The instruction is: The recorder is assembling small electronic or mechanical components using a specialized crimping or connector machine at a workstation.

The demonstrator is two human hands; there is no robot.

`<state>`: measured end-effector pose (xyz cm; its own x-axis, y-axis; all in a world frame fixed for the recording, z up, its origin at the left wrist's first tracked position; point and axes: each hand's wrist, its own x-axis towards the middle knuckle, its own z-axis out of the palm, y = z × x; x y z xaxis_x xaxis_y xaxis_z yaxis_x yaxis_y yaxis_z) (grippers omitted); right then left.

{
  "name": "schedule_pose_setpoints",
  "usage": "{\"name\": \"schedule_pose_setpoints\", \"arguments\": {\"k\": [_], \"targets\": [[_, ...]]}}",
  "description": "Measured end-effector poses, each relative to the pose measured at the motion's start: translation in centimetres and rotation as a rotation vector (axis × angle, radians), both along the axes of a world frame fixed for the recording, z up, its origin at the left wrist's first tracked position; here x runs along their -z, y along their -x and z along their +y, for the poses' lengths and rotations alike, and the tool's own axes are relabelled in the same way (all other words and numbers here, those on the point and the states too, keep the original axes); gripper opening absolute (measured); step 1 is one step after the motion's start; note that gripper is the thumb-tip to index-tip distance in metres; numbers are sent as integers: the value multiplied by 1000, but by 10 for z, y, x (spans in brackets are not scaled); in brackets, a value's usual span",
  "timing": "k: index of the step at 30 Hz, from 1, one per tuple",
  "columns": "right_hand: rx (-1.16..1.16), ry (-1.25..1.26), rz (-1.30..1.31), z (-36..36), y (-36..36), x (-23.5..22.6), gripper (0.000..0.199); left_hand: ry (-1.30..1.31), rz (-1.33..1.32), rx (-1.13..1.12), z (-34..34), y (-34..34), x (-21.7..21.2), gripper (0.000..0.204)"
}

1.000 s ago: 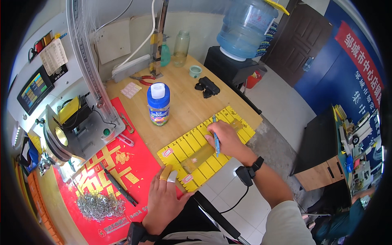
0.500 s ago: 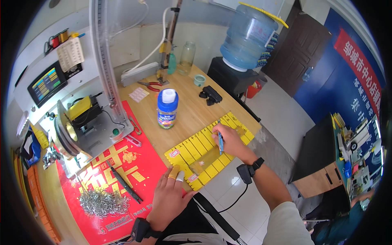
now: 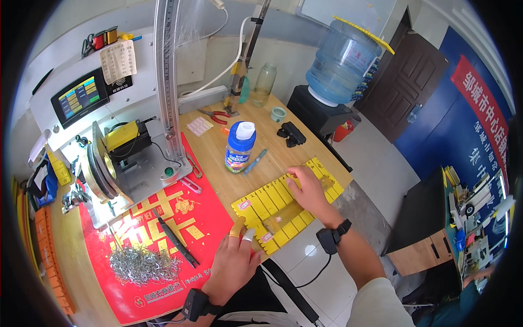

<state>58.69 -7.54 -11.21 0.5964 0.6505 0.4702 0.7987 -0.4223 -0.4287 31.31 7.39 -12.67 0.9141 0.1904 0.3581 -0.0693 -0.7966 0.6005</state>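
Note:
A flat yellow numbered board [image 3: 283, 204] with notched long edges and a clear strip along its middle lies at the table's near right edge. My left hand [image 3: 234, 264] rests its fingertips on the board's near left corner, fingers stretched out and thumb apart; two fingers carry yellow and white wraps. Above the board's right half is my right hand [image 3: 309, 191], empty, its thumb and fingers apart. A blue pen [image 3: 255, 162] lies on the wood beyond the board. Beside it stands a clear jar with a blue lid [image 3: 239, 147].
On a red printed sheet [image 3: 199, 234] lie a pile of small metal pieces [image 3: 144, 265] and a dark slim tool [image 3: 177, 240]. A machine with a screen [image 3: 80, 98] stands left. Red-handled pliers [image 3: 215, 115], a small cup [image 3: 278, 114] and a black object [image 3: 291, 134] sit farther back.
My right hand has let go of the blue pen, which now lies beside the jar. My left hand stays at the board's corner. The whole view has shifted slightly.

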Motion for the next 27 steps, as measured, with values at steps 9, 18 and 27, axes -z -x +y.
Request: {"name": "schedule_pose_setpoints", "arguments": {"k": [9,18,27], "targets": [[-96,-17,-115,1,5,19,19,262,-12,-22,11,45,-25,47],[-201,-289,352,35,97,-25,12,-5,-162,-885,188,256,-58,32],[-418,-300,1101,86,202,3,11,346,-270,-963,156,358,-48,26]]}}
